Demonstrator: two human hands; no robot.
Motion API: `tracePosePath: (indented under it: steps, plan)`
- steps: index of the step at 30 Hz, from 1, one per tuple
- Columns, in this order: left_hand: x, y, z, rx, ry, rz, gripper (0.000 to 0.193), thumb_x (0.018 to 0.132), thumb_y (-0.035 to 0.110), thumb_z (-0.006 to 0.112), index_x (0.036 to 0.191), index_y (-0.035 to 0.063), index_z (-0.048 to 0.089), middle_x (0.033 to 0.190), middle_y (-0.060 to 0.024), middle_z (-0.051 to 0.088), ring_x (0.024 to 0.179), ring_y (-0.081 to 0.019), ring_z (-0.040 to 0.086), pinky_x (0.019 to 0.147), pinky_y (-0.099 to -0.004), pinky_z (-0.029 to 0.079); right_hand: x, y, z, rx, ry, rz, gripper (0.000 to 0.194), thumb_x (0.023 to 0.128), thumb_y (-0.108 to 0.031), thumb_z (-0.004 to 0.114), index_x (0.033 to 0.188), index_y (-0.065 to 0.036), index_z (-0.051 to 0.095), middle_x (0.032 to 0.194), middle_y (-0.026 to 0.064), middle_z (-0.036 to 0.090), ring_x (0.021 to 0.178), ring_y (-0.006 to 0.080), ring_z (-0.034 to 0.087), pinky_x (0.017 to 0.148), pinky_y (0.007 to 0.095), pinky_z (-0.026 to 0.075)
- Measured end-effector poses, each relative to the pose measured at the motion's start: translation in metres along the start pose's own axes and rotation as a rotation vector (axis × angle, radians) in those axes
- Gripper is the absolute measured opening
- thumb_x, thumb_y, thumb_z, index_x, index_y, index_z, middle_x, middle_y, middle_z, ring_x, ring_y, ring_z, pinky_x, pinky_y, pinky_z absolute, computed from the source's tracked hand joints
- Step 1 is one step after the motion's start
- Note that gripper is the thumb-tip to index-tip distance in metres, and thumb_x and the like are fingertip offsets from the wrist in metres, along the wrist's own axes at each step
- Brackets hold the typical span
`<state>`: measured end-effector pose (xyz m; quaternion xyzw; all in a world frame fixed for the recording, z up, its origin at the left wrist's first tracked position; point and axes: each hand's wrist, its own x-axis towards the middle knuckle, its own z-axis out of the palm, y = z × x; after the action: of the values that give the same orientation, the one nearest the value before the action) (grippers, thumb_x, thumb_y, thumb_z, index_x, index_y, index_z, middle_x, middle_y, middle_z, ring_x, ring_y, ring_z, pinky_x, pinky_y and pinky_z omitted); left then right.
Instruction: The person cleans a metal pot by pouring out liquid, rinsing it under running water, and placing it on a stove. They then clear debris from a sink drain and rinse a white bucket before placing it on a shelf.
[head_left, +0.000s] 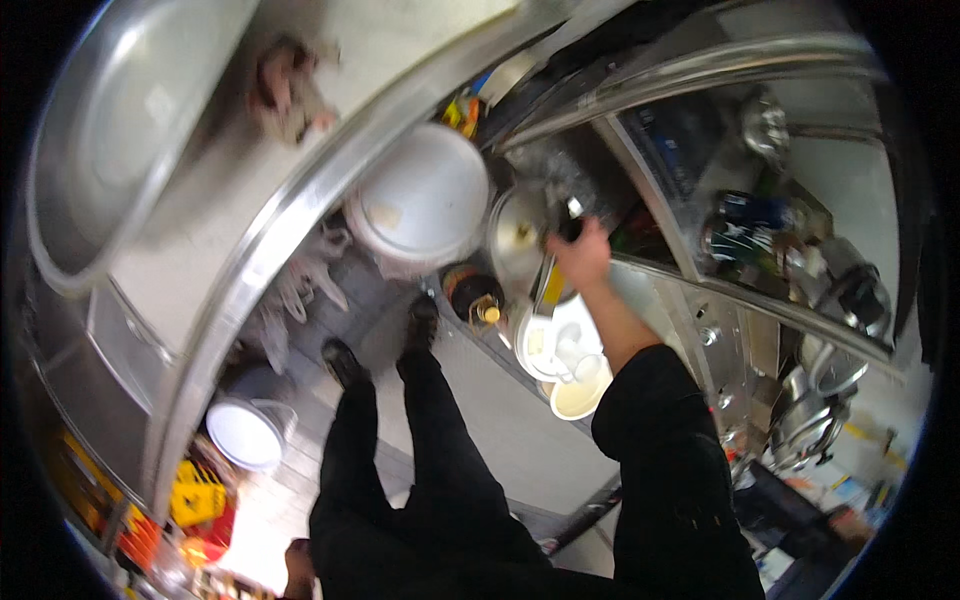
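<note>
My right hand reaches out over the containers beside the metal shelving, its fingers around or against a dark object that is blurred. Just below it stands a yellow and dark upright item. A round pale lid lies to the left of the hand, and white tubs are nearer to me. At the lower left my left hand hangs by my leg, partly cut off and mostly hidden by dark clothing.
A large lidded white bucket and a dark bottle with a yellow cap stand on the floor. A steel counter edge curves along the left. Plastic bags hang below it, near a smaller lidded bucket. Steel shelving rises at right.
</note>
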<state>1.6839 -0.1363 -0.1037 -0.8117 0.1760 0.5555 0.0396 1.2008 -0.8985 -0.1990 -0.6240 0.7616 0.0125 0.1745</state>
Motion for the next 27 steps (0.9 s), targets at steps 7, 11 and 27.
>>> tracePosePath:
  steps: [7, 11, 27]
  plan:
    - [-0.034, 0.047, 0.040, -0.589, 0.104, -0.295, 0.025, 0.097, 0.016, 0.051, 0.088, -0.0013, 0.066, 0.074, -0.0055, 0.065, 0.068, -0.0140, 0.059, 0.062, -0.0286, 0.049, 0.139, 0.053, 0.021, -0.077, 0.105, -0.206, 0.081, 0.076, -0.039, 0.080, 0.141, -0.003, 0.047, 0.127, 0.0283, 0.057, 0.120, 0.0454, 0.056, 0.104, 0.0468, 0.048]
    - [-0.035, 0.049, 0.043, -0.208, 0.046, -0.136, 0.029, 0.092, 0.019, 0.050, 0.095, -0.0029, 0.068, 0.083, -0.0164, 0.069, 0.077, -0.0306, 0.065, 0.072, -0.0413, 0.052, 0.181, 0.076, 0.033, -0.119, 0.073, -0.234, 0.080, 0.075, -0.030, 0.082, 0.143, -0.007, 0.046, 0.134, 0.0269, 0.052, 0.125, 0.0443, 0.053, 0.106, 0.0483, 0.046]
    - [-0.017, 0.038, 0.063, 0.082, 0.098, 0.128, 0.022, 0.087, 0.020, 0.058, 0.086, 0.0005, 0.069, 0.081, -0.0179, 0.068, 0.078, -0.0354, 0.065, 0.069, -0.0448, 0.051, 0.101, 0.071, 0.051, -0.064, 0.270, -0.293, 0.069, 0.082, -0.008, 0.071, 0.144, 0.000, 0.043, 0.137, 0.0267, 0.050, 0.132, 0.0459, 0.042, 0.112, 0.0486, 0.037]
